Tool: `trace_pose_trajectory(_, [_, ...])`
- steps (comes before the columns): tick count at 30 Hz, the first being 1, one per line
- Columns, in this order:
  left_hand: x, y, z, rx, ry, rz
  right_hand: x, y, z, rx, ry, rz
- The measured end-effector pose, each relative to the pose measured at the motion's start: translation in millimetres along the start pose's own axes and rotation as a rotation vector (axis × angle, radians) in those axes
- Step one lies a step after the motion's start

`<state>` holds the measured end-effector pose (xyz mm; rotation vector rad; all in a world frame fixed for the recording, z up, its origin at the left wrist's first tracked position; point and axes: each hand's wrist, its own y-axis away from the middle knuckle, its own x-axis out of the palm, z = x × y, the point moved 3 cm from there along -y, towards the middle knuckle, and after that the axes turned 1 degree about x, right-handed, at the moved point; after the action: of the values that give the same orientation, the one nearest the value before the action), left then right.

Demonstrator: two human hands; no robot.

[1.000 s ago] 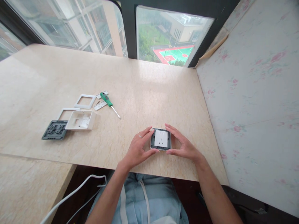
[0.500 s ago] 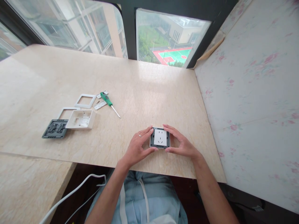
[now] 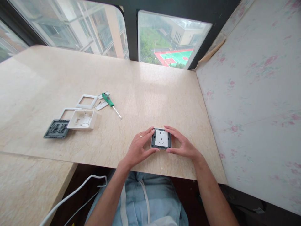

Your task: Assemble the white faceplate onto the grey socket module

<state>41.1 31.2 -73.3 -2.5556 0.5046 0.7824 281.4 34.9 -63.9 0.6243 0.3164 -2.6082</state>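
A wall socket [image 3: 161, 138] with a white face and dark grey frame lies on the beige marble table [image 3: 141, 91], near its front edge. My left hand [image 3: 138, 148] grips its left side with thumb and fingers; a ring shows on one finger. My right hand [image 3: 182, 144] pinches its right side the same way. Both hands rest on the tabletop around the socket.
To the left lie a green-handled screwdriver [image 3: 109, 102], two white frames [image 3: 86, 101], a white back box [image 3: 82, 120], a dark grey switch module [image 3: 56, 129] and small white strips. A flowered wall [image 3: 254, 94] stands on the right, windows behind. A white cable [image 3: 77, 191] hangs below the table.
Hands and socket have shifted very slightly nearer and left on the table over the last second; the grip is the same.
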Motion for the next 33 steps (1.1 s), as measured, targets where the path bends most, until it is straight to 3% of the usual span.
trace_pose_trajectory(33, [-2.2, 1.3, -0.5, -0.018, 0.044, -0.048, 1.5, 0.6, -1.3, 0.061, -0.022, -0.050])
